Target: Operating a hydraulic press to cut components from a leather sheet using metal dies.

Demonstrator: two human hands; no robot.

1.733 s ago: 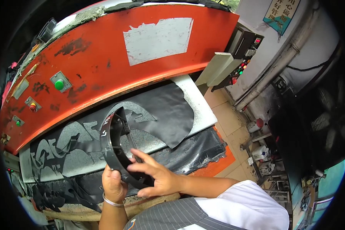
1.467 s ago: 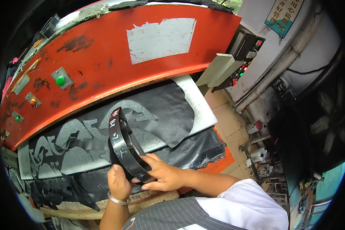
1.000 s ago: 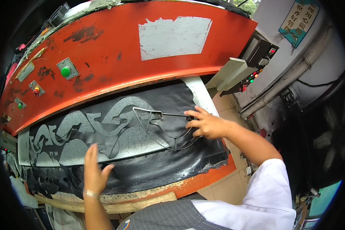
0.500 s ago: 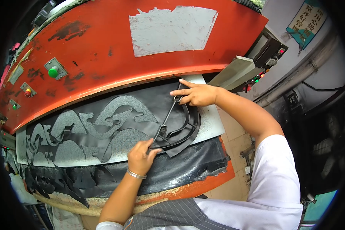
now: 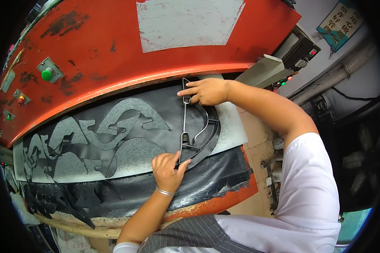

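A curved metal cutting die (image 5: 197, 128) lies flat on a black sheet (image 5: 164, 114) spread over the grey press bed. My right hand (image 5: 204, 91) rests on the die's far tip, fingers pressing down. My left hand (image 5: 169, 168) grips the die's near end, thumb against its frame. Several shapes are cut out of the black sheet to the left of the die, so the grey bed (image 5: 126, 154) shows through the holes.
The orange press head (image 5: 126, 55) hangs just behind the die, with a green button (image 5: 47, 74) and smaller buttons on its left. Black scrap strips (image 5: 59, 202) hang over the front edge at left. A control box with lights (image 5: 297, 52) stands at right.
The die was held upright in both hands, then laid flat on the sheet at the right. Both hands have slid it back toward the press head and steadied its two ends.
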